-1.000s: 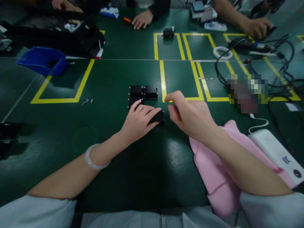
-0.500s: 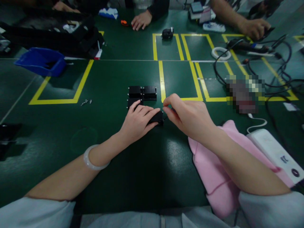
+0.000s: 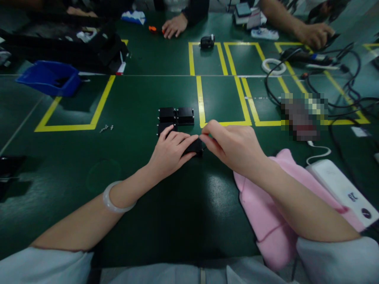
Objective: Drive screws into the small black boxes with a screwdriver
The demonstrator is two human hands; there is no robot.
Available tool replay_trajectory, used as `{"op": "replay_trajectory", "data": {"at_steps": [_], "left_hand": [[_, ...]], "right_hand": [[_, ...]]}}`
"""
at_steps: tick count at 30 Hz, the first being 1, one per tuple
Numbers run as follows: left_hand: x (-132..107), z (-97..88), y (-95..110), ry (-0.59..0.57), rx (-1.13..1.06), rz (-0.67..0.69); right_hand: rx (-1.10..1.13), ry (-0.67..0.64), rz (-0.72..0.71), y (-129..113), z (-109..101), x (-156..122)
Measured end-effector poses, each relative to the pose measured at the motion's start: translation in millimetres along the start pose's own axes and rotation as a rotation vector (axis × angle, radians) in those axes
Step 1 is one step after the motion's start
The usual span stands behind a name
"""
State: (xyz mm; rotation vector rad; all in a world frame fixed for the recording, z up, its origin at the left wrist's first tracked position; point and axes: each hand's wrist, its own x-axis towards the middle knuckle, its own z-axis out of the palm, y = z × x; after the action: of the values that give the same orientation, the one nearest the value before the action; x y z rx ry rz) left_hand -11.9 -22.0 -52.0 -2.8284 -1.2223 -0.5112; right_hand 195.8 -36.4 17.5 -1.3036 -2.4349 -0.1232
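Observation:
My left hand lies over a small black rectangular block, its thumb and fingers gripping the near and far sides. My right hand is at the block's right end with thumb and index finger pinched together. What the pinch holds, if anything, is too small to make out. Two similar black blocks, one on the left and one on the right, sit side by side just beyond, with small bright bits at their corners. A further black block is partly covered by my left fingers.
Several small screws lie on the green table to the left. Farther off are a blue bin, a black motor-like part and a white ring. Pink cloth, a white power bank and cables lie right. Co-workers' hands rest opposite.
My right fingertips have shifted slightly left, closer to my left index finger at the block's end. My left hand keeps its grip; the whole view has shifted slightly.

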Motion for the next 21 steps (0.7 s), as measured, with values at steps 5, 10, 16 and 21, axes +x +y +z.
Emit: {"op": "replay_trajectory", "data": {"at_steps": [5, 10, 16, 21], "left_hand": [[-0.1, -0.3, -0.3, -0.008, 0.012, 0.005], [-0.1, 0.1, -0.3, -0.006, 0.021, 0.009], [0.0, -0.2, -0.2, -0.011, 0.025, 0.009], [0.0, -0.6, -0.1, -0.008, 0.025, 0.012]], "right_hand": [[-0.010, 0.000, 0.010, -0.5, 0.3, 0.4], [0.006, 0.016, 0.001, -0.3, 0.2, 0.5], [-0.007, -0.008, 0.006, -0.1, -1.0, 0.4], [0.011, -0.024, 0.002, -2.0, -2.6, 1.1]]}}
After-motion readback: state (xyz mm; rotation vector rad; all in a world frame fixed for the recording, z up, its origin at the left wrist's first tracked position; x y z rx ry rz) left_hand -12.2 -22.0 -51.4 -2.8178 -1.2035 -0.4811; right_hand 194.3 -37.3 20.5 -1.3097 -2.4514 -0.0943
